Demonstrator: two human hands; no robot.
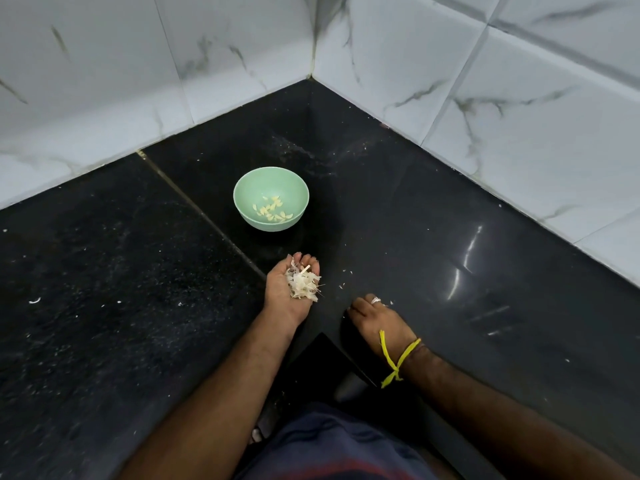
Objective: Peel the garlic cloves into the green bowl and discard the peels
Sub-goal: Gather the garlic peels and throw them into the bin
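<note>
While left hand (292, 284) cups peels (303, 285), one green bowl (270, 199) holds roughly twelve cloves (273, 210).

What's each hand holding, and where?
Left hand: loose pile of garlic peels cupped in the upturned palm. Right hand: nothing visible, fingertips down on the counter.

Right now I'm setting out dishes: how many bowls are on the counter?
1: the green bowl stands on the black counter near the tiled corner, beyond the left hand, with peeled cloves inside.
</note>
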